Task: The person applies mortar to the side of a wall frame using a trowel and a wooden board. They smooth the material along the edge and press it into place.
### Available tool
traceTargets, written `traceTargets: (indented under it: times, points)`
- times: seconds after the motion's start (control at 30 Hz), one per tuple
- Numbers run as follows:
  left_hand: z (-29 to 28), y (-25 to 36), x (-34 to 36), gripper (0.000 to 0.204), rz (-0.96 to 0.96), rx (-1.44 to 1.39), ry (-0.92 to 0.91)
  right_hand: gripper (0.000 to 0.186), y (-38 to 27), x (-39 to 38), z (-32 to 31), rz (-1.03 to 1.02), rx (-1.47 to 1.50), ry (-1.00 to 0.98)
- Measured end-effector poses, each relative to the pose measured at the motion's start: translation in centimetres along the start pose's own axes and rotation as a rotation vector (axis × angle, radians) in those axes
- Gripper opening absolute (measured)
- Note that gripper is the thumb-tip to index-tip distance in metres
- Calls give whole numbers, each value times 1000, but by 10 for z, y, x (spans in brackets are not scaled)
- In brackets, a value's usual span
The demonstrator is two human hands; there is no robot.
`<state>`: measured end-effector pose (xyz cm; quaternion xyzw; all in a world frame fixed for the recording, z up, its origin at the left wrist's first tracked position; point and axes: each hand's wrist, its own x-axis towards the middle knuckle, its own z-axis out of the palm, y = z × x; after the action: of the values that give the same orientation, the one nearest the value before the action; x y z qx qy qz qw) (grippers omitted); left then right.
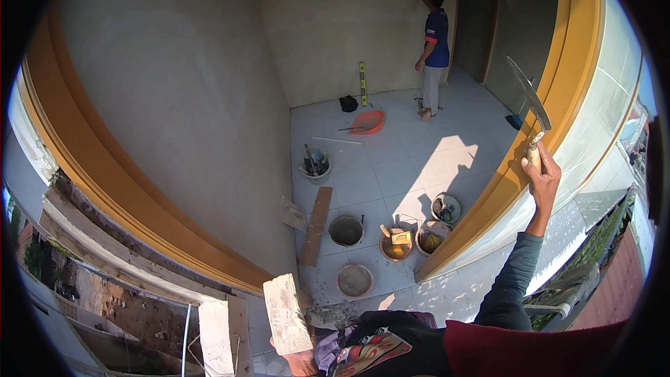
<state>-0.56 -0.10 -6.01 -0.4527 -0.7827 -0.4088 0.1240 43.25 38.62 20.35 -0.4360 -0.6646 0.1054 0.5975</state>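
My right hand [543, 178], raised at the right beside the yellow-orange door frame [569, 91], is closed round the wooden handle of a trowel. The steel blade of the trowel [536, 103] points up and slightly left, close to the frame. Low in the picture, my left hand [301, 363] grips a pale, worn rectangular board [287, 314] from beneath. Most of the left hand's fingers are hidden under the board. Both hands are apart from each other.
Inside stand a bucket of grey mix [346, 230], a basin [355, 281], a tub with a yellow float [399, 239] and tool buckets [433, 236]. A plank [317, 227] lies by the left wall. Another person [435, 49] reaches to the far wall near a level [363, 84].
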Motion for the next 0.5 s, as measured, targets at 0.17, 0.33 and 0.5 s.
traceTargets:
  times: [0.17,0.33,0.5]
  points:
    - [-3,-5,-10,46,17,115,-110,55,2,0,-2,-8,-7,4]
    - [-6,1,-9,49,26,164,-148,54,1,-1,-1,-2,-15,7]
    - [-7,6,-6,49,8,83,-165,55,2,-1,-4,-20,-13,10]
